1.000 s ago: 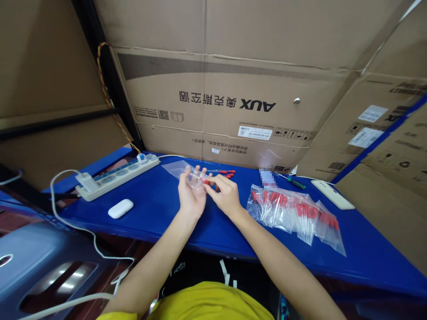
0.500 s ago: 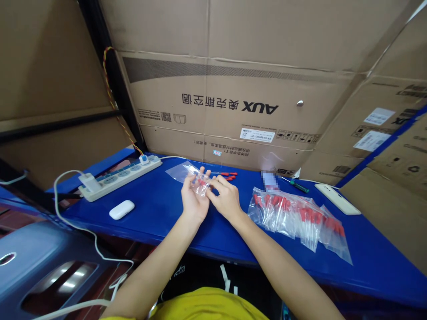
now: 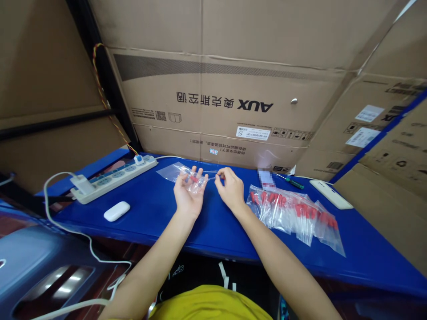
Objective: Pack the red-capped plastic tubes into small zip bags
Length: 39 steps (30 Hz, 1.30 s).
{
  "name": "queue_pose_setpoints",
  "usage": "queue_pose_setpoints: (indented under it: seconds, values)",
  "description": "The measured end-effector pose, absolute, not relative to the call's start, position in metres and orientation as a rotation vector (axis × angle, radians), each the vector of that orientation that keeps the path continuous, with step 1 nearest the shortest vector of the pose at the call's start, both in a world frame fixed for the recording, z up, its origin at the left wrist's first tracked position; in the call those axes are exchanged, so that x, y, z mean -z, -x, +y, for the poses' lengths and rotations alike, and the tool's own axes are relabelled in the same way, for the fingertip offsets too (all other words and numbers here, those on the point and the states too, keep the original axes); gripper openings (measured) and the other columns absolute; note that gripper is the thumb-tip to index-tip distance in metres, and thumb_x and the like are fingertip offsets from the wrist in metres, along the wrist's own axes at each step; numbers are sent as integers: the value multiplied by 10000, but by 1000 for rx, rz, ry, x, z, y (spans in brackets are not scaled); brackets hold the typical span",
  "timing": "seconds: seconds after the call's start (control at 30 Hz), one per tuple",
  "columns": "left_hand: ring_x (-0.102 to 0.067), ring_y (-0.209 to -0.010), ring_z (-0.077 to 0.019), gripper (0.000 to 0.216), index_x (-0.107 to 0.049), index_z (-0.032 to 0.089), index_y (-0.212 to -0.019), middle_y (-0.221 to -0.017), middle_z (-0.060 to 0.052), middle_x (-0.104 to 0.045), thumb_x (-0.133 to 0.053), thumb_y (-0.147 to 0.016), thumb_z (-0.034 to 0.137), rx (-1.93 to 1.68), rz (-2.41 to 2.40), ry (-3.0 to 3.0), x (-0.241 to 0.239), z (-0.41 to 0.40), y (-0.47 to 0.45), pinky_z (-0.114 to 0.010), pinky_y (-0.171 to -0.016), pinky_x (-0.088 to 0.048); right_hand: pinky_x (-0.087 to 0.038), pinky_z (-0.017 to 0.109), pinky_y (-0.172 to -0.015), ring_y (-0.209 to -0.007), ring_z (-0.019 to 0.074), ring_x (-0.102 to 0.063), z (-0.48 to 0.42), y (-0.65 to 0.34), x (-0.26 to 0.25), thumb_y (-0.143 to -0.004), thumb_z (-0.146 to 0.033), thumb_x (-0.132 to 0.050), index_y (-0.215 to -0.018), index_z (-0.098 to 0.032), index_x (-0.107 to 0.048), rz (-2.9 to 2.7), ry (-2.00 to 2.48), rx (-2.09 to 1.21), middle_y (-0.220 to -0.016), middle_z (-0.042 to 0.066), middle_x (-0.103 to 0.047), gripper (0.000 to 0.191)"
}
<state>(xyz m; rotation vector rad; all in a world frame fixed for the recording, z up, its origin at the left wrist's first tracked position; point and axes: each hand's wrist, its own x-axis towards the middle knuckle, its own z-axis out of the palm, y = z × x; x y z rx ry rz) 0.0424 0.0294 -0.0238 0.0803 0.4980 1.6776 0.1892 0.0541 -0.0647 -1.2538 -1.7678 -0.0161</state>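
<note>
A clear zip bag (image 3: 173,172) with something red showing through it lies across the palm and fingers of my left hand (image 3: 188,195), which is closed loosely on it. Just to the right, the thumb and forefinger of my right hand (image 3: 231,186) are pinched together at a thin-shafted tool, which looks like a small screwdriver (image 3: 212,178). Its handle is hidden by the fingers. Another thin shaft (image 3: 210,172) lies on the table behind it. Several filled clear bags (image 3: 278,209) with red handles inside overlap to the right of my right hand.
The blue table (image 3: 147,222) backs onto a large cardboard box (image 3: 213,75). On the left are a power strip (image 3: 115,178) and a white case (image 3: 116,211). A green-handled screwdriver (image 3: 294,182) and a white flat device (image 3: 331,194) lie at the right.
My right hand has moved away from the bag in my left hand, leaving a gap between them. It now covers the red handles on the table. The whole view has shifted slightly.
</note>
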Motion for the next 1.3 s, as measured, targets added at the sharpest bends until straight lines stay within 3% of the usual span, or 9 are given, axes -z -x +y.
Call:
queue_pose_setpoints:
  seconds: [0.13, 0.27, 0.53, 0.8, 0.97, 1.1, 1.3]
  values:
    - [-760, -1158, -245, 155, -625, 223, -1005, -1148, -68, -773, -641, -866, 157, -1666, 517, -71, 22, 28, -42, -506, -1119, -583, -542, 382, -949, -1223, 309, -626, 67, -207, 72, -1036, -141, -543, -1411, -224, -671, -1940, 1697, 56, -1345, 151, -679, 405]
    - [-764, -1124, -240, 117, -630, 219, -979, -1128, -73, -770, -649, -874, 170, -1637, 518, -57, 21, 28, -44, -500, -1089, -601, -528, 456, -991, -1272, 365, -590, 78, -213, 83, -1023, -109, -541, -1413, -198, -690, -1998, 1897, 31, -1390, 205, -645, 427]
    - [-765, -1023, -224, 121, -643, 227, -991, -1062, -54, -758, -640, -881, 178, -1636, 509, -19, 15, 31, -35, -473, -1036, -618, -504, 423, -979, -1200, 334, -599, 89, -218, 85, -1049, -122, -530, -1231, -189, -720, -2031, 1867, -2, -1275, 177, -709, 271]
    - [-756, -999, -208, 85, -605, 228, -972, -1054, -58, -738, -630, -893, 212, -1698, 497, -6, 7, 37, -18, -443, -1017, -623, -478, 372, -1038, -1149, 280, -642, 97, -233, 92, -1011, -50, -552, -1145, -164, -742, -2053, 1731, -84, -1247, 167, -720, 260]
    - [-752, -966, -196, 64, -593, 230, -967, -1036, -52, -732, -624, -912, 242, -1738, 502, -21, 7, 43, -9, -430, -993, -632, -510, 367, -975, -1036, 256, -696, 97, -242, 88, -953, -23, -600, -1042, -180, -738, -2052, 1575, -165, -1125, 122, -767, 226]
    - [-751, -966, -196, 45, -584, 233, -955, -1030, -48, -728, -607, -935, 266, -1767, 515, 8, 6, 45, -5, -420, -989, -632, -558, 319, -887, -907, 202, -749, 91, -241, 74, -987, -102, -610, -1074, -208, -715, -2051, 1373, -251, -998, 43, -808, 172]
    - [-750, -1000, -193, 81, -568, 249, -948, -1042, -38, -711, -597, -963, 324, -1825, 514, 30, 8, 47, -3, -390, -995, -629, -617, 331, -826, -807, 186, -764, 74, -221, 62, -971, -228, -633, -1038, -212, -738, -1893, 940, -337, -981, 47, -824, 126]
